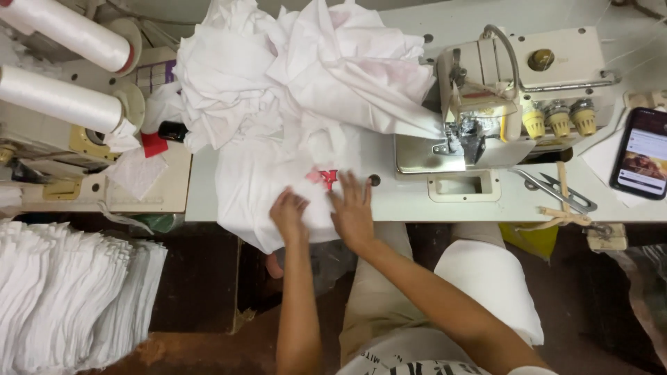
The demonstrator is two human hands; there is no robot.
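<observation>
A white cloth piece (250, 180) with a small red mark (325, 178) lies flat at the front of the sewing table (417, 205). My left hand (288, 212) rests on its near edge, fingers curled against the fabric. My right hand (352, 208) lies flat on the cloth beside the red mark, fingers spread. Behind them a big heap of white cloth (299, 69) is piled on the table. The cream overlock sewing machine (514, 90) stands to the right of the hands.
Two white thread cones (62, 97) lie at the far left. A stack of folded white pieces (69, 292) sits low on the left. Scissors (556, 189) and a phone (643, 153) lie at the table's right. My knees are under the table edge.
</observation>
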